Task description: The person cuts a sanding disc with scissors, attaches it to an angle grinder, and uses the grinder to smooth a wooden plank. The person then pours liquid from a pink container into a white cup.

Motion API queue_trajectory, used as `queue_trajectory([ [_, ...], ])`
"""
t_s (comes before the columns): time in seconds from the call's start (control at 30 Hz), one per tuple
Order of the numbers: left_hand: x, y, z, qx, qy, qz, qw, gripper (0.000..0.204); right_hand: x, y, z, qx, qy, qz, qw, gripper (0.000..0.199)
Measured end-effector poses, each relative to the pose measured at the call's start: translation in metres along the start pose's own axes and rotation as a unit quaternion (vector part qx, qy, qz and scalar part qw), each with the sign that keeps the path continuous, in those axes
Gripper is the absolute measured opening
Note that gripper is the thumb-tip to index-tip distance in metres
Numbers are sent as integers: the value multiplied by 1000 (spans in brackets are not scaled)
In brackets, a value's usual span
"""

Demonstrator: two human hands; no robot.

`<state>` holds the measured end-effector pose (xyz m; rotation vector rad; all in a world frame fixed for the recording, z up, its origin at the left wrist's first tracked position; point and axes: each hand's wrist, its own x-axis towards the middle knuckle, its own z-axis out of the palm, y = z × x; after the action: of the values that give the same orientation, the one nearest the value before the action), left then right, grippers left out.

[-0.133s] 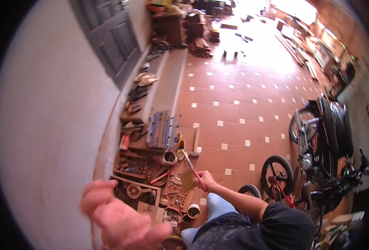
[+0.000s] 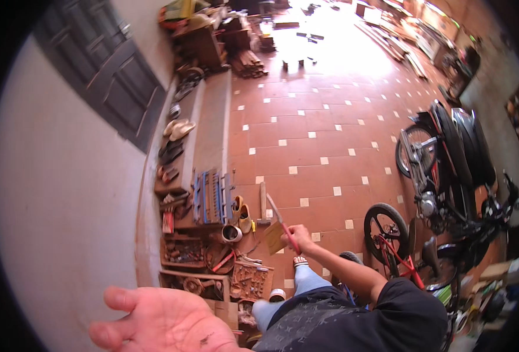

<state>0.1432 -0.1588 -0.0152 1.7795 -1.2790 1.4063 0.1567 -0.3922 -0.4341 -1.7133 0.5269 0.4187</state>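
Note:
My left hand (image 2: 171, 317) is large in the lower left, palm up, empty, its visible fingers apart. A small dark mark shows on the palm. My right hand (image 2: 299, 237) is closed around the red handle of a long, thin metal-bladed tool (image 2: 275, 208) whose exact kind I cannot make out. The blade points up and away, over the floor. Beside that hand is a flat yellowish-brown sheet (image 2: 274, 237); whether the fingers pinch it too is unclear. Beyond it, a hammer (image 2: 263, 202) lies on the tiles next to yellow shoes (image 2: 244, 218).
Along the left wall stand a blue-and-grey rack (image 2: 213, 196), a round pot (image 2: 232, 233), a tray of small parts (image 2: 252, 281) and a wooden box of tools (image 2: 183, 251). A motorcycle (image 2: 447, 170) and a red bicycle (image 2: 397, 252) stand to the right. A dark door (image 2: 121, 82) is at far left.
The view has swung, so the door and the rack sit further left. My left hand, blurred before, is lower with its palm turned up. My right hand still grips the red-handled tool.

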Motion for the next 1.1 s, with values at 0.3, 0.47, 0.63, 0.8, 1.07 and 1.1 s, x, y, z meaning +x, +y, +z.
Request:
queue_trajectory([
  [0.3, 90, -77, 228, -26, 79, 115, 990, 46, 82, -40, -227, 179, 205, 18, 962, 20],
  [0.47, 106, -148, 353, -82, 161, 108, 978, 45, 169, -54, -299, 209, 254, 36, 944, 18],
  [0.63, 120, -255, 485, -98, 201, 113, 968, 44, 292, -78, -374, 231, 273, 46, 933, 19],
  [0.8, 156, -363, 645, -219, 286, 139, 922, 50, 377, -119, -466, 256, 349, 82, 898, 16],
  [1.07, 264, -392, 1033, -492, -71, 286, 819, 35, 575, -78, -648, 311, 324, 54, 892, 25],
  [1.1, 289, -375, 1081, -474, -71, 384, 789, 32, 613, -73, -684, 230, 350, 70, 906, 28],
])
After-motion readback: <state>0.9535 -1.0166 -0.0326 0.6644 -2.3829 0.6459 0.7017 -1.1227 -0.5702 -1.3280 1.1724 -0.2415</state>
